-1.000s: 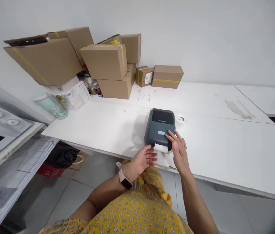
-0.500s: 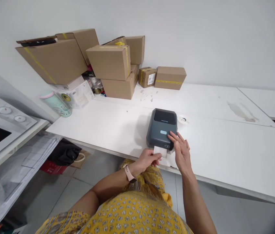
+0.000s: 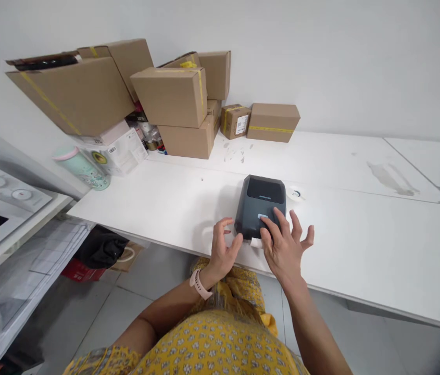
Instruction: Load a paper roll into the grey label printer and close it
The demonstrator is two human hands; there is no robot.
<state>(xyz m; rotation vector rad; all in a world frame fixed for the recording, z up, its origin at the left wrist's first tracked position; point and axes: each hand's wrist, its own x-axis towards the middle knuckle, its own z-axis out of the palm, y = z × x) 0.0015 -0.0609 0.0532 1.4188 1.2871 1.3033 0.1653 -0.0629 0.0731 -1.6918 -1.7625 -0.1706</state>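
A dark grey label printer (image 3: 254, 208) sits near the front edge of the white table. A short piece of white label paper (image 3: 256, 242) sticks out of its front slot, partly covered by my right hand (image 3: 286, 247). That hand is open over the printer's front right, fingers spread, with a fingertip at the light button (image 3: 262, 216). My left hand (image 3: 223, 251) is at the printer's front left corner, thumb and fingers apart, holding nothing. Whether it touches the casing I cannot tell. Just right of the printer lies a small white roll (image 3: 294, 194).
Cardboard boxes (image 3: 168, 99) are stacked at the back left, with two smaller ones, including a long box (image 3: 273, 122), against the wall. A mint tumbler (image 3: 83, 167) leans by a white carton (image 3: 116, 151). A microwave (image 3: 4, 200) stands at the far left.
My left hand has let go of the label paper and moved up to the printer's left corner. My right hand has shifted left across the printer to the button. Less paper shows now.
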